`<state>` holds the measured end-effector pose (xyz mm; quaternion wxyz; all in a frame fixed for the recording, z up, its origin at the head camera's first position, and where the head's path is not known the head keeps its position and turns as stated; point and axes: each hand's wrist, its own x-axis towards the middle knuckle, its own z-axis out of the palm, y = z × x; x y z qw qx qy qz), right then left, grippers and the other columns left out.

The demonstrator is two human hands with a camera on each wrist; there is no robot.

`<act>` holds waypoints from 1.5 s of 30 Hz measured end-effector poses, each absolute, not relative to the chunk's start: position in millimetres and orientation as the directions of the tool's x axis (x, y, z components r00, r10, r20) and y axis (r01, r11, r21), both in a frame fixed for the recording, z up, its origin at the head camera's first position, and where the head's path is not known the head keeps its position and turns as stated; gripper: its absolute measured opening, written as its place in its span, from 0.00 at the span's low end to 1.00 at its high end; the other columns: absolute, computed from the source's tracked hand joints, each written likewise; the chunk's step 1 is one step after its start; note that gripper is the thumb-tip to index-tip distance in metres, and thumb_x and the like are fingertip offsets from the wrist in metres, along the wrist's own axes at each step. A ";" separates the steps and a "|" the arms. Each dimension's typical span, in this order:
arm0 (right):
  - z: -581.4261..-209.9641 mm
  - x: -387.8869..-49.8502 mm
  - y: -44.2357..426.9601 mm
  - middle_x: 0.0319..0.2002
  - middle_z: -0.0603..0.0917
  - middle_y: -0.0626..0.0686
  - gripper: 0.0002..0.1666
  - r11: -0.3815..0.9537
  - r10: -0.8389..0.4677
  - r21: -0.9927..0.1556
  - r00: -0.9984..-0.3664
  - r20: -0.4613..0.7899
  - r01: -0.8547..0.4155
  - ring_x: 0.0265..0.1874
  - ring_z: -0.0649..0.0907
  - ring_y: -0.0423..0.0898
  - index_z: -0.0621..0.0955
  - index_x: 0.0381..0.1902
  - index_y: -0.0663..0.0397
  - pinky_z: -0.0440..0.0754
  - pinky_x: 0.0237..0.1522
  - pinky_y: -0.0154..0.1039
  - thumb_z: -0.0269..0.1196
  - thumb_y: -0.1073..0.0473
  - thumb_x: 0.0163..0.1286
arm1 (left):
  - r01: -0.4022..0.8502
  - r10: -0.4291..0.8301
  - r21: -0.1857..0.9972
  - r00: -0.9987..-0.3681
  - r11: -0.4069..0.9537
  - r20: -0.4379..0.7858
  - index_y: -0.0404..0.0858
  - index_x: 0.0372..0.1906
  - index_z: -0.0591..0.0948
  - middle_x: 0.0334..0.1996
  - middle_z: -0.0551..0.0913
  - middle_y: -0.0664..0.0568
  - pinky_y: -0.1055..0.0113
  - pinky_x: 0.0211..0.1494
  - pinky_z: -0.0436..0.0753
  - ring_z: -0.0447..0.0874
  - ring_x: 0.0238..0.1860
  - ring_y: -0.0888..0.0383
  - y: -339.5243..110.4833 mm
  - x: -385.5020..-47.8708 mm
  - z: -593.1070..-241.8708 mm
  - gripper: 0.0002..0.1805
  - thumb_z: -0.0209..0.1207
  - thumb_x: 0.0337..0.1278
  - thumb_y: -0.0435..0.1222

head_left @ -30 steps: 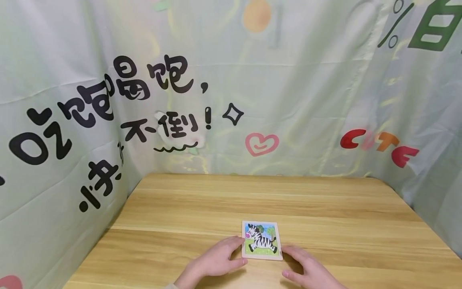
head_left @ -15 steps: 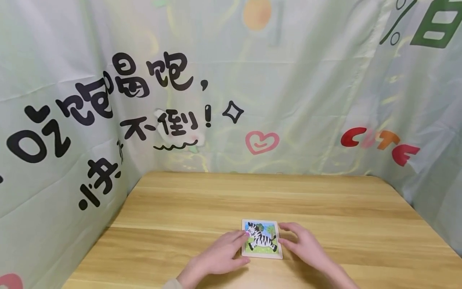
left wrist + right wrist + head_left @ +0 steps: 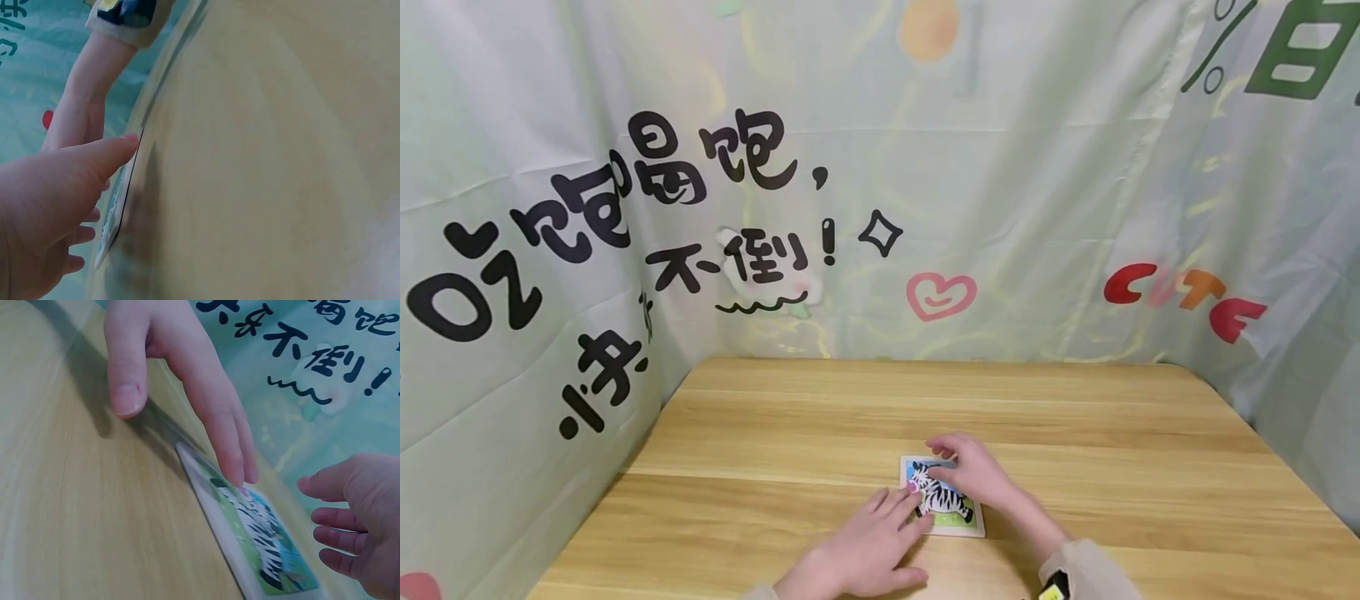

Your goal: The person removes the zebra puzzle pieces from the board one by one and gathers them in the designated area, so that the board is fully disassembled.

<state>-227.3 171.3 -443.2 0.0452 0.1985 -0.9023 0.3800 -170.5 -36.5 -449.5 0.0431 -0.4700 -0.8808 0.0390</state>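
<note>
A small square zebra picture puzzle (image 3: 946, 502) in a pale frame lies flat on the wooden table. My left hand (image 3: 871, 546) reaches over its left side, fingers spread and fairly straight, fingertips on or just above the picture. In the right wrist view, the left index finger comes down by the zebra's head on the puzzle (image 3: 259, 544). My right hand (image 3: 976, 473) hovers across the puzzle's upper right part, fingers loosely bent and nothing between them. It hides that corner in the head view. The left wrist view shows the puzzle's frame (image 3: 119, 209) edge-on beyond the left thumb.
The wooden table (image 3: 790, 417) extends around the puzzle on all sides. A pale printed curtain (image 3: 1037, 208) hangs behind the table and along both sides, with black lettering at the left. A dark strap with a yellow patch (image 3: 1054, 587) is on the right wrist.
My right hand has moved from the puzzle's right edge up and left, over its top part. My left hand has slid slightly right, its fingers now spread over the picture. The puzzle stays in place.
</note>
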 end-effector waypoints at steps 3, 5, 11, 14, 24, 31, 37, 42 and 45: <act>-447.4 -231.1 165.2 0.40 0.79 0.53 0.24 0.644 -0.363 -0.640 -0.904 0.227 -0.419 0.40 0.77 0.49 0.79 0.49 0.63 0.77 0.43 0.48 0.68 0.61 0.54 | 0.829 0.833 -0.087 -0.553 0.552 0.019 0.45 0.68 0.64 0.68 0.60 0.45 0.52 0.66 0.62 0.55 0.68 0.49 -37.8 -168.2 -450.6 0.38 0.37 0.61 0.64; -451.1 -232.7 163.0 0.40 0.78 0.53 0.23 0.653 -0.383 -0.622 -0.897 0.220 -0.432 0.40 0.77 0.49 0.79 0.48 0.62 0.77 0.43 0.49 0.68 0.61 0.53 | 0.831 0.833 -0.064 -0.554 0.552 -0.001 0.45 0.68 0.64 0.68 0.60 0.45 0.52 0.66 0.61 0.55 0.69 0.49 -38.1 -167.3 -451.3 0.38 0.37 0.61 0.64; -459.7 -234.5 160.6 0.40 0.77 0.51 0.21 0.691 -0.422 -0.554 -0.881 0.213 -0.465 0.42 0.75 0.50 0.81 0.44 0.59 0.73 0.45 0.52 0.70 0.58 0.52 | 0.833 0.833 -0.044 -0.552 0.551 -0.023 0.46 0.68 0.63 0.69 0.59 0.45 0.54 0.67 0.60 0.53 0.69 0.51 -39.0 -167.2 -454.8 0.38 0.37 0.61 0.64; -459.9 -234.4 159.5 0.40 0.76 0.51 0.22 0.711 -0.431 -0.523 -0.879 0.206 -0.471 0.43 0.74 0.50 0.82 0.44 0.59 0.72 0.46 0.52 0.71 0.55 0.52 | 0.831 0.831 -0.029 -0.556 0.555 -0.018 0.46 0.68 0.64 0.69 0.58 0.45 0.54 0.67 0.60 0.53 0.69 0.50 -39.7 -167.7 -455.8 0.38 0.38 0.60 0.64; -455.1 -231.8 155.5 0.39 0.75 0.48 0.22 0.741 -0.427 -0.495 -0.887 0.175 -0.454 0.44 0.73 0.49 0.82 0.45 0.57 0.71 0.49 0.51 0.70 0.53 0.52 | 0.836 0.835 -0.013 -0.549 0.549 -0.008 0.46 0.68 0.63 0.69 0.57 0.43 0.55 0.67 0.61 0.53 0.69 0.50 -41.6 -169.3 -458.4 0.38 0.38 0.60 0.64; -448.8 -233.9 152.5 0.40 0.75 0.51 0.23 0.738 -0.464 -0.474 -0.871 0.161 -0.481 0.43 0.74 0.50 0.81 0.44 0.61 0.73 0.49 0.52 0.70 0.55 0.52 | 0.839 0.839 -0.025 -0.544 0.544 0.009 0.46 0.68 0.64 0.69 0.58 0.42 0.56 0.66 0.61 0.54 0.69 0.50 -42.5 -169.7 -458.6 0.37 0.40 0.60 0.64; -446.8 -236.1 150.7 0.42 0.74 0.53 0.23 0.724 -0.465 -0.538 -0.881 0.084 -0.433 0.43 0.74 0.50 0.79 0.45 0.63 0.73 0.51 0.53 0.70 0.57 0.53 | 0.835 0.835 -0.022 -0.550 0.550 0.009 0.46 0.68 0.64 0.69 0.57 0.42 0.56 0.67 0.61 0.54 0.69 0.50 -42.7 -168.6 -457.7 0.37 0.40 0.60 0.63; -445.7 -239.1 149.9 0.41 0.73 0.51 0.23 0.711 -0.461 -0.578 -0.886 0.046 -0.400 0.41 0.74 0.48 0.77 0.44 0.62 0.74 0.50 0.51 0.70 0.58 0.52 | 0.826 0.827 -0.016 -0.563 0.563 0.010 0.47 0.68 0.65 0.68 0.59 0.42 0.54 0.66 0.61 0.55 0.69 0.50 -42.1 -169.0 -456.6 0.36 0.43 0.60 0.62; -444.9 -240.9 149.3 0.39 0.73 0.51 0.23 0.702 -0.455 -0.597 -0.889 0.044 -0.389 0.39 0.74 0.47 0.76 0.41 0.61 0.75 0.48 0.50 0.71 0.59 0.50 | 0.822 0.823 -0.025 -0.568 0.569 0.018 0.48 0.67 0.65 0.68 0.60 0.43 0.53 0.66 0.62 0.56 0.68 0.50 -41.8 -169.9 -456.3 0.35 0.44 0.60 0.62</act>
